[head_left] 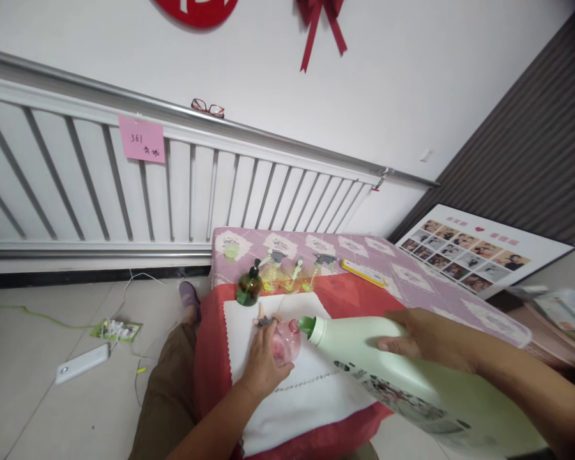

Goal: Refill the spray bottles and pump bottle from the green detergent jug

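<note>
- Your left hand (261, 361) grips the pink bottle (287, 346) over the white cloth (311, 409)
- Your right hand (426, 338) holds the green jug (383, 370) tipped, spout (307, 326) by the bottle's mouth (294, 325): apparently pouring
- Next calls for steady aim

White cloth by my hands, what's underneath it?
The white cloth lies on a red cloth, visible around its edges; whatever else is directly underneath is covered and can't be seen.

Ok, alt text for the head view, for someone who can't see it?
A person's right hand holds a pale green jug tilted, its spout at the mouth of a pink bottle in the left hand, over white cloth; spray bottles stand behind.
</note>
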Demonstrator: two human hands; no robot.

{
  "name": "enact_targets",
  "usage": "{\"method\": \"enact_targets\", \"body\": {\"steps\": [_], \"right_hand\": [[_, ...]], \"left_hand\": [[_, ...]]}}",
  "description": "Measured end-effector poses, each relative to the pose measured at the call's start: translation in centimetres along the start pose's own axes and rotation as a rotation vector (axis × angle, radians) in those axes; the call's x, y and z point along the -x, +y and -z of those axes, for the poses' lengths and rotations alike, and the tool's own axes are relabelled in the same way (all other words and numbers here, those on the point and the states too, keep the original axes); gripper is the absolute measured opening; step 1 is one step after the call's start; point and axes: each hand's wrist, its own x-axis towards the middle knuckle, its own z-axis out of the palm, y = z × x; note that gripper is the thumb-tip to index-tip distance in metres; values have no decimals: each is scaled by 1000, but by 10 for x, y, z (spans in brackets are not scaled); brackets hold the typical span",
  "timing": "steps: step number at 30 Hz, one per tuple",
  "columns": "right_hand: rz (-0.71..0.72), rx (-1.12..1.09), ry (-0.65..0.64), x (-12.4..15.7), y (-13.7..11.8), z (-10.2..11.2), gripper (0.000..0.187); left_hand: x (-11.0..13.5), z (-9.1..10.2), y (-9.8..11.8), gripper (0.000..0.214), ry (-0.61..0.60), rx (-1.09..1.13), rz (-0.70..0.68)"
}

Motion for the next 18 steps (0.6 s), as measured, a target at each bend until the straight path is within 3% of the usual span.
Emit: {"method": "enact_targets", "body": {"steps": [2, 18], "right_hand": [[7, -13, -62, 0, -1, 1, 46], [-11, -29, -62, 0, 0, 1, 43]], "left_hand": [[0, 0, 0, 95, -3, -1, -2], [0, -1, -2, 96, 9, 10, -18]]}}
